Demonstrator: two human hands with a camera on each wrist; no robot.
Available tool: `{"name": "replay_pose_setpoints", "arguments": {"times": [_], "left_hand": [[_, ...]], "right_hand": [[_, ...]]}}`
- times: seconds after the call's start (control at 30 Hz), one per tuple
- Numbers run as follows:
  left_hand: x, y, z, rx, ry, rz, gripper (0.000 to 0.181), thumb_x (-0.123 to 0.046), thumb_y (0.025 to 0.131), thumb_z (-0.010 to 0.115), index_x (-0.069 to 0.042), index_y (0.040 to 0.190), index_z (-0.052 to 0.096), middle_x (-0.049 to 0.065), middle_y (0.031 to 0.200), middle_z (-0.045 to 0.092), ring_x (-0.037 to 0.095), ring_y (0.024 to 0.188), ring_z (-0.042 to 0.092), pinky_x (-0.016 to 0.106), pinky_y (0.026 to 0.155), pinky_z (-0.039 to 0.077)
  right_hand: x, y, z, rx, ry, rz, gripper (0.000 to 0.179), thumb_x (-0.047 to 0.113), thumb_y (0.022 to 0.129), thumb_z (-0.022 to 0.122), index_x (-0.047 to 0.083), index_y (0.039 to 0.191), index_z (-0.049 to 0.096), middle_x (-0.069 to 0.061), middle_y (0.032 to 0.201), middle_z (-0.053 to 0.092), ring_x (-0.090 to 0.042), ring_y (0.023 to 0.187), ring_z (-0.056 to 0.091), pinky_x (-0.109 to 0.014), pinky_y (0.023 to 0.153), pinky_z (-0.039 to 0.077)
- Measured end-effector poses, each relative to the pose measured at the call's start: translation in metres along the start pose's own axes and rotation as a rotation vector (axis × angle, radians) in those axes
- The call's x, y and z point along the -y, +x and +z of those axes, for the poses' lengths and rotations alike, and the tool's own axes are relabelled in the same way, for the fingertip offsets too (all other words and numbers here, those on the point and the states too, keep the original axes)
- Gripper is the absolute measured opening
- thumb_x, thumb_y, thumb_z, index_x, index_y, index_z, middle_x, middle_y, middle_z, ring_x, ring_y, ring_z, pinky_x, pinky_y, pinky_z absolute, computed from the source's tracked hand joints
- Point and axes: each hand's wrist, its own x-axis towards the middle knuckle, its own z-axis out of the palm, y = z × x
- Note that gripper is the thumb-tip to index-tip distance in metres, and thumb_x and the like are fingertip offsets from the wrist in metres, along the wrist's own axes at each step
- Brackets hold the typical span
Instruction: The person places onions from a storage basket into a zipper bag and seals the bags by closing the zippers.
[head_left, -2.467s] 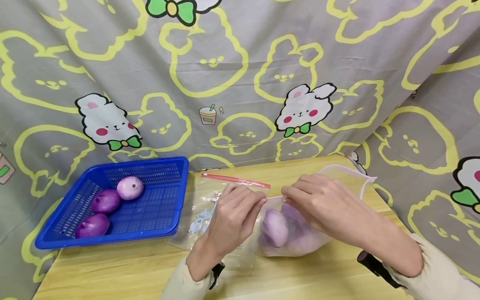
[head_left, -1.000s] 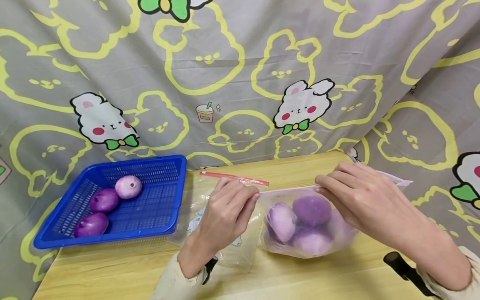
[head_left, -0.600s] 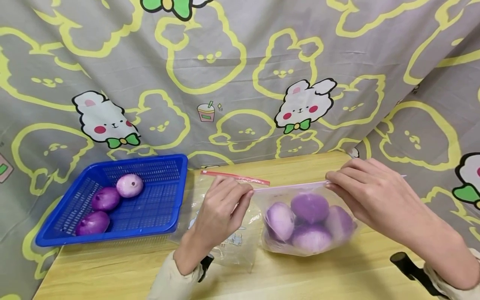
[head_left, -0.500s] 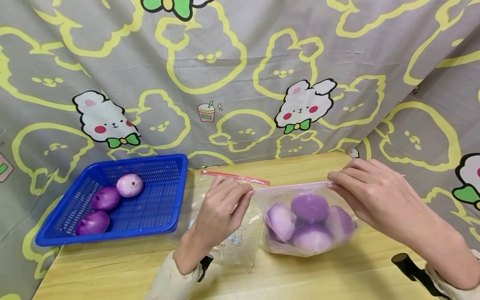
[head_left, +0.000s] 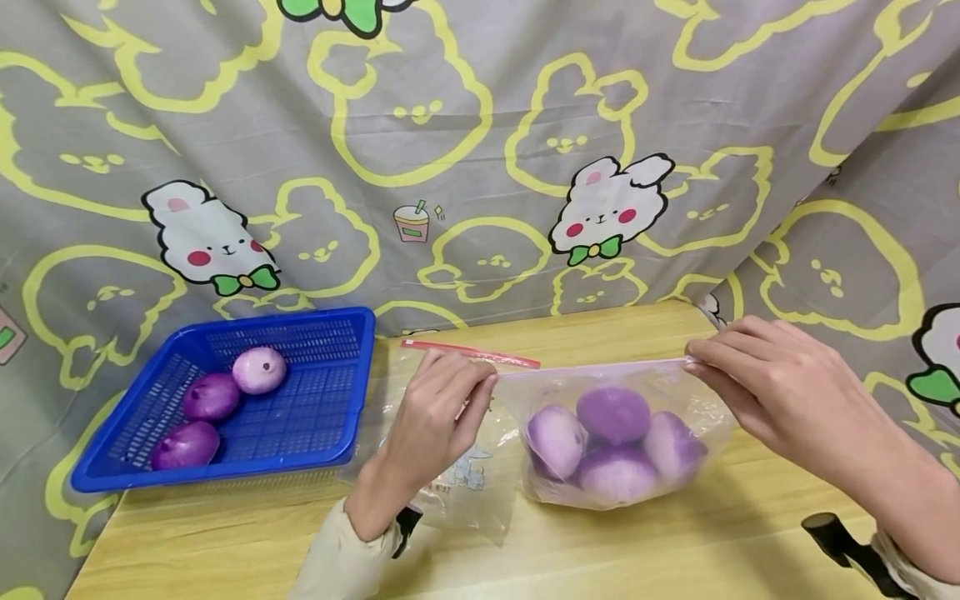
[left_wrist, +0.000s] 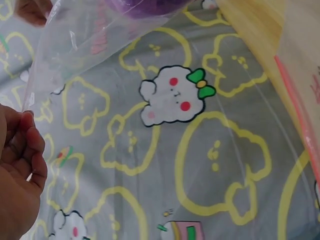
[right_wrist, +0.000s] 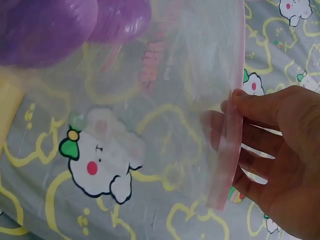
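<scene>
My left grip [head_left: 431,408] is closed to a pinch on one end of the top edge of a clear bag [head_left: 558,390], thumb against finger. My right grip [head_left: 780,383] pinches near the other end, and the right wrist view shows my thumb on one side of its pink strip [right_wrist: 231,145] and fingers on the other. Between the two, the strip runs nearly straight. The bag hangs over the right part of the bench [head_left: 225,542]; whether its base touches the wood I cannot tell. Several purple onions [head_left: 617,414] sit bunched low in it, four showing plainly.

Behind and below my left fingers a second bag [head_left: 480,517] lies flat, its red zip [head_left: 510,360] toward the patterned cloth [head_left: 480,275]. Farther left, a blue basket [head_left: 315,408] holds three more onions [head_left: 212,397] along its left side.
</scene>
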Motion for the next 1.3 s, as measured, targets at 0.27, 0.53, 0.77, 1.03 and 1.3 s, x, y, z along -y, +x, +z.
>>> {"name": "replay_pose_setpoints", "arguments": {"times": [0.27, 0.53, 0.77, 1.03, 1.3], "left_hand": [[0.01, -0.004, 0.003, 0.011, -0.011, -0.051, 0.018, -0.011, 0.101, 0.055, -0.003, 0.09, 0.068, 0.002, 0.079, 0.064, 0.017, 0.073, 0.06, 0.033, 0.073, 0.046], [0.016, -0.006, 0.003, -0.002, -0.008, -0.072, 0.017, -0.009, 0.1, 0.057, -0.002, 0.091, 0.069, 0.007, 0.086, 0.07, 0.021, 0.08, 0.065, 0.035, 0.076, 0.047], [0.017, -0.007, 0.006, -0.01, -0.012, -0.061, 0.017, -0.009, 0.1, 0.057, -0.002, 0.091, 0.069, 0.007, 0.084, 0.069, 0.02, 0.078, 0.065, 0.034, 0.075, 0.047], [0.017, -0.019, 0.017, -0.003, -0.009, -0.075, 0.019, -0.012, 0.102, 0.056, -0.003, 0.091, 0.068, 0.001, 0.077, 0.065, 0.016, 0.073, 0.064, 0.033, 0.072, 0.047], [0.039, -0.032, 0.029, 0.351, -0.012, -0.368, 0.023, -0.013, 0.101, 0.058, -0.003, 0.122, 0.06, -0.002, 0.087, 0.066, 0.013, 0.079, 0.062, 0.033, 0.076, 0.052]], "right_hand": [[-0.013, -0.012, 0.004, -0.052, -0.004, 0.033, 0.054, 0.045, 0.106, 0.038, 0.005, 0.093, 0.073, -0.002, 0.082, 0.07, -0.023, 0.08, 0.062, -0.035, 0.078, 0.043], [-0.026, -0.026, -0.002, -0.054, -0.026, 0.125, 0.06, 0.053, 0.105, 0.035, 0.009, 0.093, 0.074, 0.003, 0.083, 0.071, -0.014, 0.082, 0.058, -0.031, 0.074, 0.041], [-0.032, -0.042, -0.009, -0.065, -0.044, 0.189, 0.063, 0.057, 0.103, 0.036, 0.008, 0.097, 0.074, -0.004, 0.087, 0.071, -0.014, 0.081, 0.056, -0.026, 0.074, 0.041], [-0.017, -0.055, -0.005, -0.208, 0.166, 0.415, 0.02, 0.013, 0.098, 0.063, -0.005, 0.108, 0.064, 0.018, 0.098, 0.067, 0.018, 0.078, 0.053, -0.008, 0.06, 0.037], [-0.055, -0.06, 0.016, -0.307, 0.289, 0.578, 0.019, 0.0, 0.095, 0.063, -0.009, 0.111, 0.059, 0.032, 0.089, 0.057, 0.016, 0.067, 0.052, -0.004, 0.057, 0.039]]}}
